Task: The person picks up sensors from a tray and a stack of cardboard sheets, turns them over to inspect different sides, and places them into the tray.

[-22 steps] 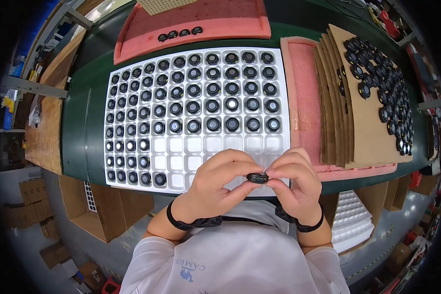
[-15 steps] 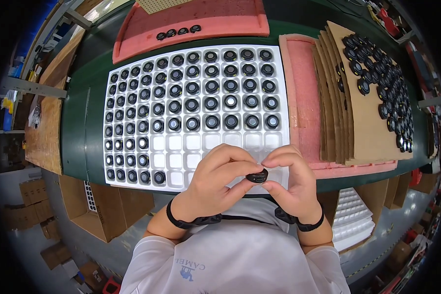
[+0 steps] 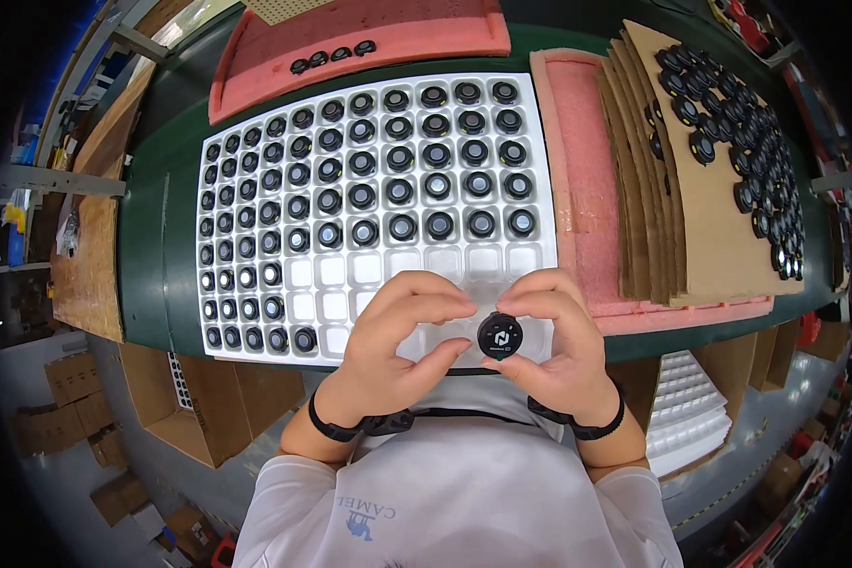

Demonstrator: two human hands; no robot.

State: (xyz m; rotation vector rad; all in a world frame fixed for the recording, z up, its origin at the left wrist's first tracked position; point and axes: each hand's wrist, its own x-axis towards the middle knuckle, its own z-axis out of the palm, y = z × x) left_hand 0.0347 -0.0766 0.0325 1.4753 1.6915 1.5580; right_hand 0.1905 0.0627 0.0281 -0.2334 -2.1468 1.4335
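My right hand [image 3: 570, 352] pinches a round black puck-shaped device [image 3: 499, 335] between thumb and fingers, its flat printed face with a white mark turned up toward me. Beside it, my left hand [image 3: 393, 331] is empty, thumb and fingers apart in a curve a short way left of the device. Both hands are over the near edge of a white plastic tray [image 3: 331, 271] with square pockets. Similar black round devices [image 3: 362, 163] fill the far rows and the left columns. Pockets in the near middle and right hold none, though my hands cover some of them.
Pink foam trays lie at the right [image 3: 577, 142] and far side [image 3: 426, 33], the far one holding several black devices [image 3: 331, 57]. Stacked cardboard sheets [image 3: 710, 270] at right carry many more devices [image 3: 719, 123]. Below the green table [image 3: 147, 275] are cardboard boxes [image 3: 208, 417] and stacked white trays [image 3: 682, 407].
My left hand has let go of the device and moved slightly left. The device, now in my right hand alone, has turned from edge-on to face up.
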